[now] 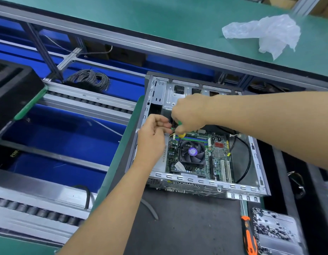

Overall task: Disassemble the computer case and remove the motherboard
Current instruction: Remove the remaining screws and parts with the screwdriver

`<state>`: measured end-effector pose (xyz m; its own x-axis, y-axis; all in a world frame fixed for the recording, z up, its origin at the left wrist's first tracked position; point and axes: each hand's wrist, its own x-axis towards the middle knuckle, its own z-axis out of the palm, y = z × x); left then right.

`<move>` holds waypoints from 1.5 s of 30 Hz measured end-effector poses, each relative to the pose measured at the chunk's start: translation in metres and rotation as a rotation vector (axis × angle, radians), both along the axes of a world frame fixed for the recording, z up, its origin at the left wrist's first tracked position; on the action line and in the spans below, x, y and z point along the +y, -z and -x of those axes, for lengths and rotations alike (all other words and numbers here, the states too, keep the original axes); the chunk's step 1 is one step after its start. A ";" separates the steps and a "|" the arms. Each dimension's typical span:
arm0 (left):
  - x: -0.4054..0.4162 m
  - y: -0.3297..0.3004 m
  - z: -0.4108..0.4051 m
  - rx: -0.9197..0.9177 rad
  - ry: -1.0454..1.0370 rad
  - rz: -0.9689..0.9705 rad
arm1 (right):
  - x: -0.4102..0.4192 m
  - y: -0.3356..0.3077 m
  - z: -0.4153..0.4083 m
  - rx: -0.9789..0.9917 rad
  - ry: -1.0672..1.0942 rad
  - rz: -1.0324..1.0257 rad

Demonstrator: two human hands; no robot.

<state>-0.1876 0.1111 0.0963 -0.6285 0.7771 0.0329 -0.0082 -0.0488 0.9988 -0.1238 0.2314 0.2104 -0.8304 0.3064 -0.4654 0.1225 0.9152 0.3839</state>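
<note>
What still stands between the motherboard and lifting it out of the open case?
The case is open on top, so no panel covers the motherboard. The right hand holds a green-and-yellow screwdriver down at the board's far corner, with the left hand beside it. A black cable loops along the board's right edge.

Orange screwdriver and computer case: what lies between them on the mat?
Head view: only bare black mat separates the orange screwdriver from the computer case.
</note>
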 end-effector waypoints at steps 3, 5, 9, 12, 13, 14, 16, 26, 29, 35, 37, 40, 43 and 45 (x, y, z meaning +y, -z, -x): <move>0.000 -0.001 -0.001 0.019 -0.001 0.008 | 0.015 0.001 0.009 -0.117 0.684 0.288; -0.001 -0.002 -0.001 0.026 0.003 0.007 | 0.023 0.001 0.012 -0.224 1.051 0.470; -0.001 -0.001 -0.001 0.024 0.012 -0.001 | 0.017 0.008 0.008 -0.131 0.682 0.266; 0.000 -0.001 0.000 0.001 0.012 -0.005 | -0.002 0.005 0.007 -0.102 -0.205 -0.150; 0.000 0.000 0.000 -0.005 0.016 -0.004 | -0.004 0.004 0.005 -0.133 -0.412 -0.177; 0.000 0.000 0.000 -0.008 0.018 -0.004 | -0.005 0.003 0.004 -0.161 -0.521 -0.175; 0.000 0.000 0.000 -0.017 0.016 -0.011 | -0.005 0.003 0.000 -0.110 -0.481 -0.136; 0.002 0.004 -0.001 0.006 -0.024 0.001 | 0.013 0.005 0.007 0.051 1.162 0.545; 0.002 0.004 0.001 0.012 -0.021 0.004 | 0.013 -0.001 0.004 -0.167 0.812 0.293; 0.000 0.001 -0.001 -0.025 0.004 -0.021 | -0.016 -0.002 -0.003 -0.102 -0.450 -0.137; 0.001 0.004 0.000 -0.014 -0.005 -0.019 | -0.013 -0.003 -0.003 0.043 -0.163 -0.016; 0.001 0.004 0.001 0.006 -0.041 0.011 | -0.007 0.000 0.000 0.121 0.404 0.119; 0.002 0.005 0.000 0.032 -0.047 0.020 | 0.006 -0.001 -0.005 0.068 0.888 0.416; 0.003 0.006 0.000 0.042 -0.037 0.029 | 0.013 0.000 -0.009 0.059 0.901 0.410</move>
